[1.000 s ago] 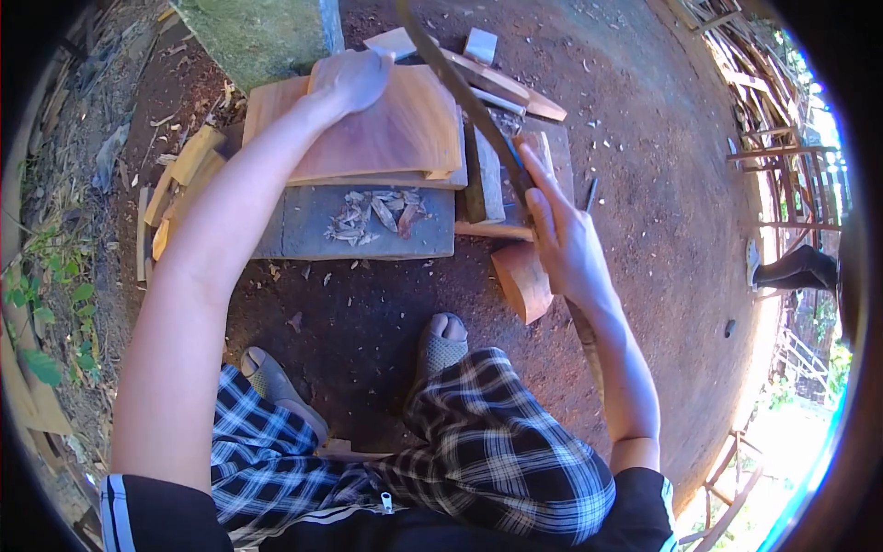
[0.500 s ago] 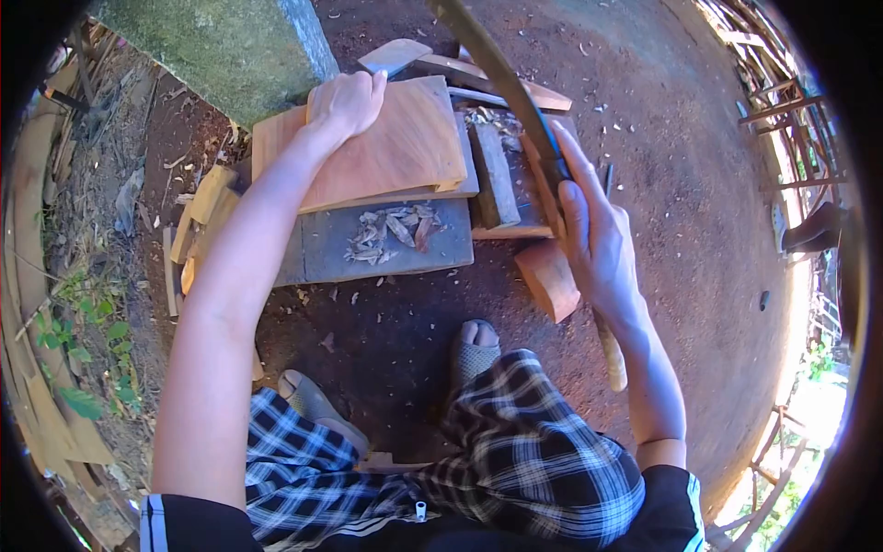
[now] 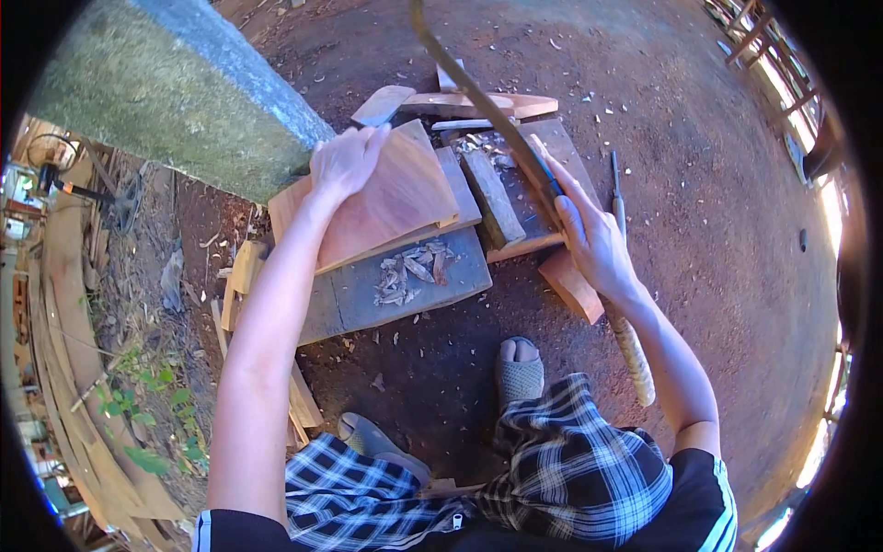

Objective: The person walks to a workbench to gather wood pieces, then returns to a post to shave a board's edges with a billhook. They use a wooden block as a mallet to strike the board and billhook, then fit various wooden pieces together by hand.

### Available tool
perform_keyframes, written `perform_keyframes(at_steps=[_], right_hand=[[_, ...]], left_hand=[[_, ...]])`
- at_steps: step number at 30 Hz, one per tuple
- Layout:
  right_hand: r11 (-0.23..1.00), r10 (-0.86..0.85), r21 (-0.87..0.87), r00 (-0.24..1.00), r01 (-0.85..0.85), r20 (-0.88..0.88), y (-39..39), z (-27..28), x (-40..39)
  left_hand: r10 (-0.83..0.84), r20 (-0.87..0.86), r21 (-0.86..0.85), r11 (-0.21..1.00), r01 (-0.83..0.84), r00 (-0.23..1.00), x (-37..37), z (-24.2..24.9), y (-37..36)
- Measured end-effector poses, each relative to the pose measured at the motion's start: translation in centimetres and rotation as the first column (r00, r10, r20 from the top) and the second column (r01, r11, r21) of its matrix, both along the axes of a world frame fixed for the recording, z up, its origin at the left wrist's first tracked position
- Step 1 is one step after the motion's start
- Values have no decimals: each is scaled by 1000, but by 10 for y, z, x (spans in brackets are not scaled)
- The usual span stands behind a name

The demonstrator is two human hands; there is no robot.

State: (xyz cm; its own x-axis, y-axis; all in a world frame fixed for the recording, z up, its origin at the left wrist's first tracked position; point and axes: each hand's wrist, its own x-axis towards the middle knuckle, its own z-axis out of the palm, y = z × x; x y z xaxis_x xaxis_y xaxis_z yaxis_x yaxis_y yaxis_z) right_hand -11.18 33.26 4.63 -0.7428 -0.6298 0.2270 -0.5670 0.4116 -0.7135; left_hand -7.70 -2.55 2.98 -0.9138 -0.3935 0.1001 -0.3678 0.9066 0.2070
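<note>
My left hand (image 3: 348,166) is closed at the upper part of a reddish wooden board (image 3: 395,202), its fingertips partly hidden. The board lies tilted on a grey wooden bench (image 3: 414,299), beside a small heap of dry shavings (image 3: 411,271). My right hand (image 3: 598,244) grips a long tool with a dark curved blade (image 3: 478,92), fingers stretched along it and thumb pressed on top. Its pale wrapped handle (image 3: 633,359) sticks out below my wrist. The blade points up and left, above a dark wood strip (image 3: 492,198).
A mossy stone block (image 3: 193,101) stands at upper left, touching the board's corner. A reddish wood block (image 3: 570,287) lies on the ground right of the bench. Wood offcuts (image 3: 478,103) lie behind. A thin metal tool (image 3: 617,189) rests at right. Planks (image 3: 74,368) line the left side.
The whole view has shifted, so bench, board and feet sit further right. My left hand stays on the board. The tool in my right hand appears slightly more slanted.
</note>
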Motion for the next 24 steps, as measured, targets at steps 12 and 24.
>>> perform_keyframes(at_steps=[12,24], right_hand=[[915,-382,153,924,374,30,74,-52,-1],[804,-353,417,905,423,-238,126,-116,-12]], left_hand=[[-175,253,603,797,-14,952,-24,30,7],[-191,-200,202,952,231,961,12,-4,-24]])
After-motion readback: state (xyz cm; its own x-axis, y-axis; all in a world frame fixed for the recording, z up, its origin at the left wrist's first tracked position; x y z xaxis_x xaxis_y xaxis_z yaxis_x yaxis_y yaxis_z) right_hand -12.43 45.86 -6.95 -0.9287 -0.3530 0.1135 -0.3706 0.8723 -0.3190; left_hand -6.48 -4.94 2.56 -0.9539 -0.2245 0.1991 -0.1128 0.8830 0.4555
